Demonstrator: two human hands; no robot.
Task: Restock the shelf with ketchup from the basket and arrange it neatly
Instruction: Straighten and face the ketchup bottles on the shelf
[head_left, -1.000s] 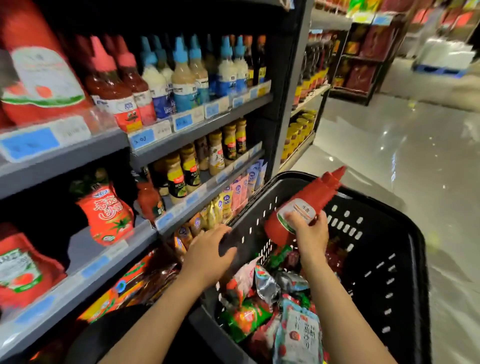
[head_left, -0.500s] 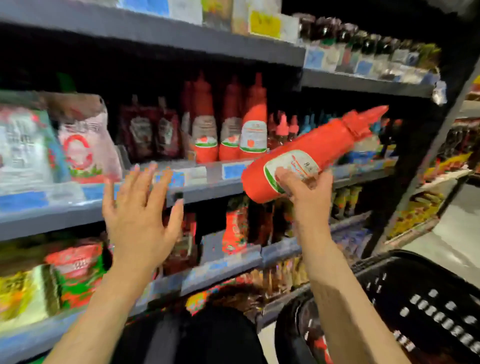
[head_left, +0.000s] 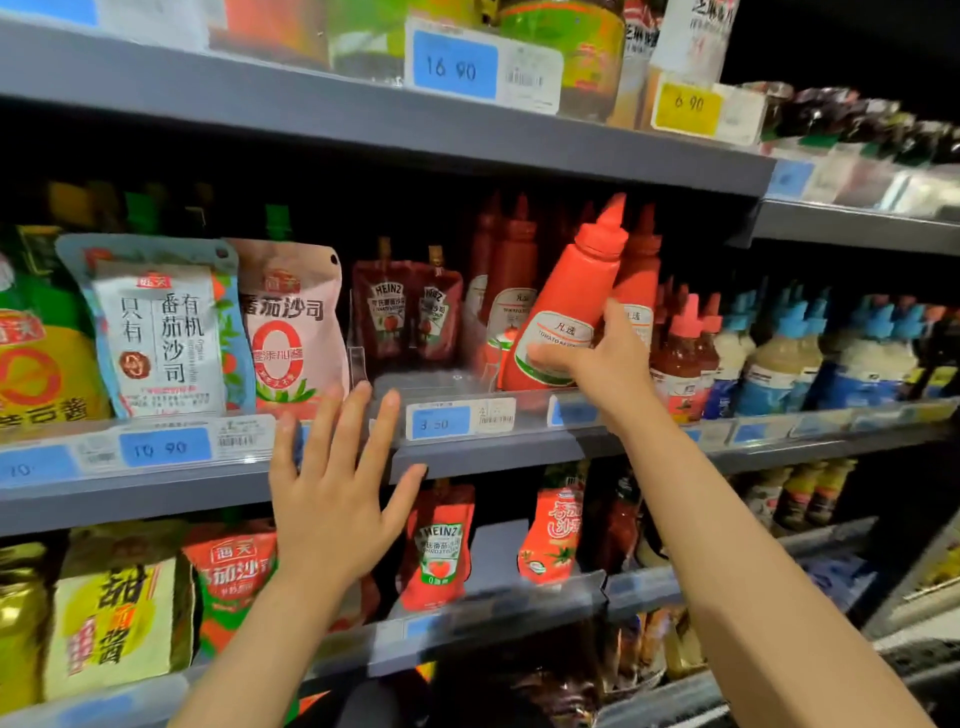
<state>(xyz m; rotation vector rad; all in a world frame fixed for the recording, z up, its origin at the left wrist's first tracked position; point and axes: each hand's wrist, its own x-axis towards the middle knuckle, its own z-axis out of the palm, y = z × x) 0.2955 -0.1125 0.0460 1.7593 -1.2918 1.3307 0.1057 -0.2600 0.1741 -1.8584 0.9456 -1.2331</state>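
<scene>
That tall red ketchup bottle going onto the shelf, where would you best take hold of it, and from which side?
Grip the ketchup bottle round its wide lower body at the white label, coming from the front right, as the right hand does. The body is broadest there, while the top tapers to a thin nozzle. The bottle leans left, other bottles stand close behind, and only the aisle side looks open.

The right hand (head_left: 608, 364) gripped a red ketchup bottle (head_left: 566, 312), tilted, at the middle shelf (head_left: 483, 452) among matching bottles (head_left: 511, 291). The left hand (head_left: 332, 499) hovered open, fingers spread, before the shelf's price tags (head_left: 441, 421).
</scene>
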